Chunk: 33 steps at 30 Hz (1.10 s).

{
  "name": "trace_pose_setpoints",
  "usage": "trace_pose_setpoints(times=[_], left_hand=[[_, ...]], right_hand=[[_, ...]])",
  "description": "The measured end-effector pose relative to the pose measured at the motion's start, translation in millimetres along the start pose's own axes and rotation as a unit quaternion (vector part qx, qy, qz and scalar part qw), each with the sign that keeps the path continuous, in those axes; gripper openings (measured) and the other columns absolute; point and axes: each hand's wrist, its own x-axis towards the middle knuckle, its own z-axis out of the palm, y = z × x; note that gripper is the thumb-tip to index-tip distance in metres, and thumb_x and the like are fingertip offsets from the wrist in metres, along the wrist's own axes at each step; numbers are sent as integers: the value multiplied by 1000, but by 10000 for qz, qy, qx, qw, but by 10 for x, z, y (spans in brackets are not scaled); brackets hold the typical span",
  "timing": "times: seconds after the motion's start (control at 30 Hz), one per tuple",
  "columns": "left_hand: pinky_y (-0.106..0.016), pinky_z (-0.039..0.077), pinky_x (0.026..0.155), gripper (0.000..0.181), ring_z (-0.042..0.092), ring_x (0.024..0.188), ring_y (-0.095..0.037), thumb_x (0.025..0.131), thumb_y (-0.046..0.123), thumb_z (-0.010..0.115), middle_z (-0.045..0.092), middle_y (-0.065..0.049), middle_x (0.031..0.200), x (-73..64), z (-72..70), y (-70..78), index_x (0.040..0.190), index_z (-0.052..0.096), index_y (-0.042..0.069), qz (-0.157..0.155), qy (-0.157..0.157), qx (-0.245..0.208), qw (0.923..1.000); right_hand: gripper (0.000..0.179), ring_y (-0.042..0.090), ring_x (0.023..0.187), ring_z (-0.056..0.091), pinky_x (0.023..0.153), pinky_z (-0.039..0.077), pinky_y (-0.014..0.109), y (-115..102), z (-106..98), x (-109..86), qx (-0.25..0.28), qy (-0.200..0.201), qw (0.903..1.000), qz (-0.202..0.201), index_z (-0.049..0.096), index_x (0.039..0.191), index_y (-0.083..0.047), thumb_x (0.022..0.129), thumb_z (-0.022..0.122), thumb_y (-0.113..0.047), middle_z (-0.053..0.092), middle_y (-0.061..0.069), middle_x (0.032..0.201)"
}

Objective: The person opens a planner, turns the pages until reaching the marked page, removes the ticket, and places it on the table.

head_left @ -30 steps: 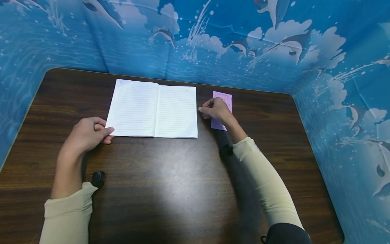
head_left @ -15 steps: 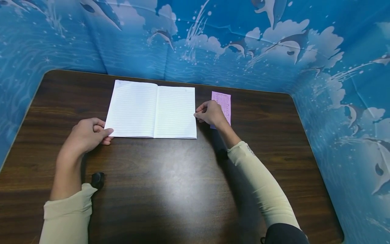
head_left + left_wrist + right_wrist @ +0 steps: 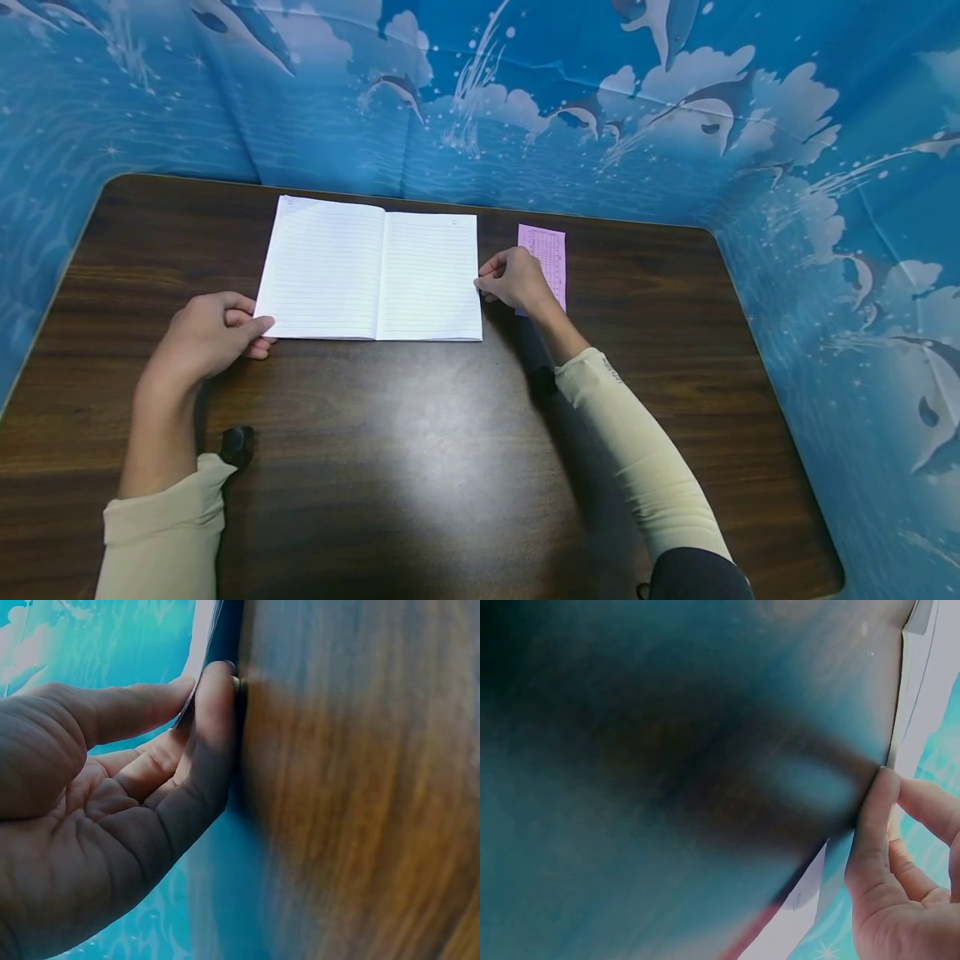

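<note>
An open notebook (image 3: 431,275) with blank ruled pages lies flat on the dark wooden table. My left hand (image 3: 213,333) pinches its near left corner, thumb on top and fingers underneath; the left wrist view shows the paper edge between thumb (image 3: 142,709) and fingers. At the right edge of the notebook, my right hand (image 3: 517,279) has thumb and fingertips brought together on the page edge, which the right wrist view also shows. A pink printed slip of paper (image 3: 553,258) with a table on it lies partly hidden behind the right hand.
The brown wood-grain table (image 3: 420,467) has a rounded far edge. A blue dolphin-print curtain (image 3: 337,108) hangs behind it and on the right side. A small black object (image 3: 237,447) sits by the left sleeve.
My right hand has moved left and slightly nearer, from beside the notebook to its right edge, uncovering more of the pink slip. The left hand keeps its hold on the corner.
</note>
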Motion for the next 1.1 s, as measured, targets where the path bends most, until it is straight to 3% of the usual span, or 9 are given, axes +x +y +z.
trace_pose_setpoints(times=[0.23,0.43,0.53,0.7,0.93,1.1], left_hand=[[-46,50,83,44,76,77,-18,113,19,55,80,-16,94,-90,34,118,141,52,-14,196,480,250,9983],[-53,51,87,46,77,87,-34,112,18,57,78,-30,109,-228,58,296,144,53,-14,306,1024,402,9935],[-44,54,78,48,76,92,-39,111,18,59,75,-34,117,-307,62,396,145,54,-15,437,1251,494,9899],[-26,47,57,43,73,83,-36,108,15,64,74,-37,117,-444,56,629,139,60,-15,871,1498,597,9831],[-28,41,51,37,64,71,-32,106,9,65,74,-37,115,-584,116,1050,134,65,-16,1463,1679,866,9710],[-30,49,57,38,71,83,-40,106,7,64,70,-39,126,-595,207,1310,138,63,-15,1601,1617,941,9692]], right_hand=[[12,25,82,80,64,52,25,27,-8,-17,53,39,9999,102,75,106,-1,100,77,-11,77,15,98],[12,25,83,80,64,51,25,32,-11,-28,115,33,9999,67,75,106,-1,100,77,-12,77,15,98],[12,24,82,80,64,52,26,32,-14,-22,148,4,9999,60,75,106,-1,100,77,-11,77,15,97],[12,24,82,79,67,53,26,31,-25,-5,119,0,9999,92,76,106,-1,100,77,-12,77,15,98],[13,23,79,78,65,52,26,33,-27,4,150,-30,9998,92,76,107,-1,100,77,-13,77,14,97],[13,20,76,76,63,51,25,31,-18,2,222,-19,9997,86,76,106,-1,100,76,-13,76,13,94]])
